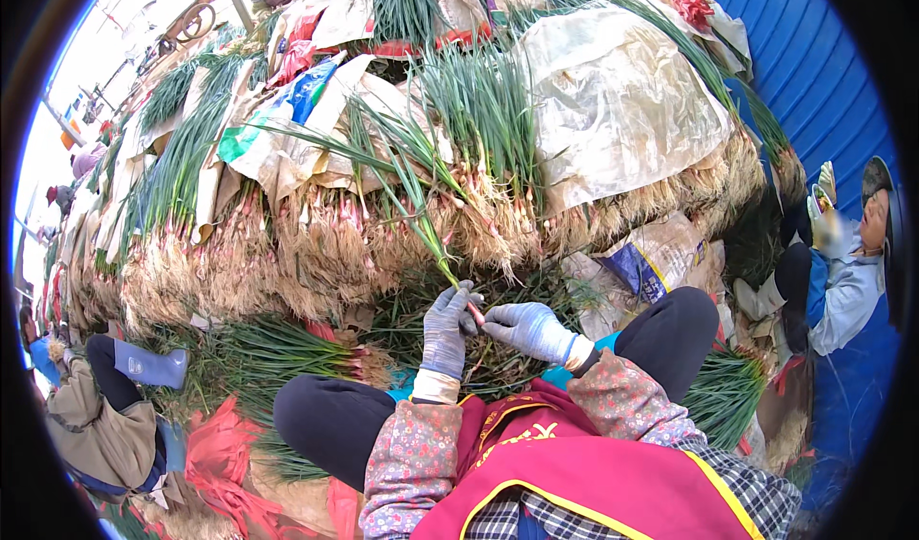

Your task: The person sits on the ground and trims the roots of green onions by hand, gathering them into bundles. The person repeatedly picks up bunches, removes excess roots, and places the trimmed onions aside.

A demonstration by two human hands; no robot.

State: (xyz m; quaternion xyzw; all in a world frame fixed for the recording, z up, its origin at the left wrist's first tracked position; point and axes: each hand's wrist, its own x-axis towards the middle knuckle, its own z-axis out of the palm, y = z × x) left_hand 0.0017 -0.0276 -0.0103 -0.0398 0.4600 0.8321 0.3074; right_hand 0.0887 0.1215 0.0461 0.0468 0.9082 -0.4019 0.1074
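Observation:
My left hand (449,321), in a grey knit glove, is closed around the lower stem of a green onion (428,235) with long green leaves pointing up and left. At its pink bulb end are the fingertips of my right hand (528,330), in a matching glove; they pinch or touch the bulb. Just beyond my hands, loose green onions with pale stringy roots (495,231) lie on a long heap. A bundle of green onions (301,357) rests on the ground to the left of my hands.
Plastic sheeting (617,102) and sacks cover parts of the heap. Leaf trimmings (531,375) lie between my knees. Red plastic strips (222,461) are at the lower left. One co-worker (108,418) sits at the left, another (847,274) at the right beside a blue corrugated wall (804,52).

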